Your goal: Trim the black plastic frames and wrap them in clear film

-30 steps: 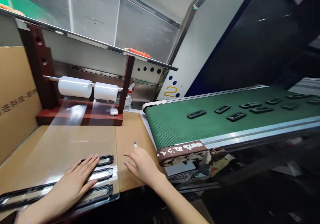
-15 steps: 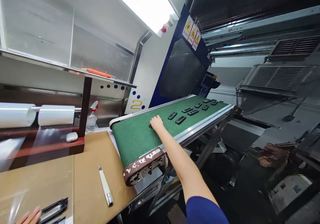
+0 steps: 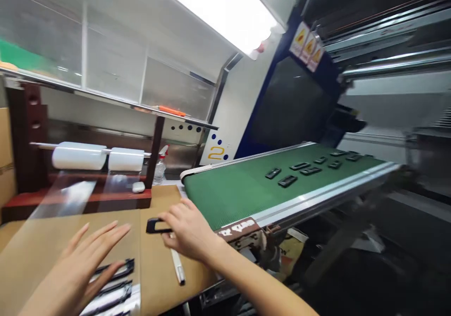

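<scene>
Pinched in my right hand (image 3: 186,229) is a small black rectangular plastic frame (image 3: 153,225), held in the air over the cardboard-covered table (image 3: 160,255). A white utility knife (image 3: 178,265) lies below that hand, partly hidden by it. My left hand (image 3: 88,257) is open with fingers stretched out and holds nothing. Under and beside it lie several black plastic parts (image 3: 112,297) in a row on clear film, partly covered by the hand. More black frames (image 3: 288,181) lie spread on the green conveyor belt (image 3: 225,191).
Two rolls of clear film (image 3: 79,156) hang on a rod in a dark red wooden stand (image 3: 21,208). A spray bottle (image 3: 159,171) stands behind the table. An orange tool (image 3: 171,111) lies on the shelf. The conveyor's metal side rail (image 3: 303,198) runs along the right.
My right hand has lifted a black frame off the belt and brought it left over the table. My left hand has come up and further into view. The view has swung left.
</scene>
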A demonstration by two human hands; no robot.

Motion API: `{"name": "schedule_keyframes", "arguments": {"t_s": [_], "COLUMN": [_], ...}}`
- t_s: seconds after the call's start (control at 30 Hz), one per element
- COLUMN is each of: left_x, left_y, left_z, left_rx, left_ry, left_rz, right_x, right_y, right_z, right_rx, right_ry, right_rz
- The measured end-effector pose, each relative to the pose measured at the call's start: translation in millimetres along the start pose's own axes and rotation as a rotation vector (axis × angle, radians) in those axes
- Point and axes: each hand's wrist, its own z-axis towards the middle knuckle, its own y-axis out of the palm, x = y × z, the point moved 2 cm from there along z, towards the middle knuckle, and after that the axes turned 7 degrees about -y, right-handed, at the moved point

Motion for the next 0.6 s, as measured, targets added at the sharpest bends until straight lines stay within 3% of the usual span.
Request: {"name": "schedule_keyframes", "arguments": {"t_s": [0.07,0.13,0.27,0.43,0.6], "left_x": [19.0,26.1,9.4,-1.4,7.1], "left_y": [-19.9,-32.7,-55.1,-75.7,-74.3], "left_z": [17.9,21.8,-2.7,-26.8,-39.5], "left_rx": [0.077,0.015,-0.127,-0.151,-0.192], "left_ry": [0.042,0.026,-0.069,-0.072,-0.138], "left_rz": [0.09,0.089,0.056,0.097,0.028], "right_x": [-41.1,-64.5,-70.9,-63.4,-73.4], "right_y": [-6.8,-20.5,-41.6,-30.8,-17.4], "right_z": [4.5,5.5,0.6,-15.0,-26.6], "right_rx": [0.134,0.308,0.512,0.458,0.417], "right_ry": [-0.144,-0.243,-0.272,-0.17,-0.117], "right_rz": [0.101,0.188,0.311,0.5,0.653]}}
